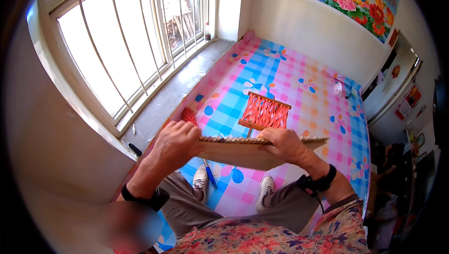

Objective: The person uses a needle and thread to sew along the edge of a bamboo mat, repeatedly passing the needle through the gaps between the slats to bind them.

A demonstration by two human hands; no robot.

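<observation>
As the left hand (177, 140) and right hand (286, 143) clamp a tan board (238, 154), it spans the frame's centre.
Just above it in view, a red lattice (265, 113) lies on the checked sheet (311, 114); lower down, a blue handle (210, 176) lies beside a white shoe (200, 178).

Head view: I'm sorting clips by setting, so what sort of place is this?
Probably a room in a home, perhaps a bedroom: a checked, flowered cover spread over what looks like a bed, a barred window and a bright fish-and-flower poster.
</observation>
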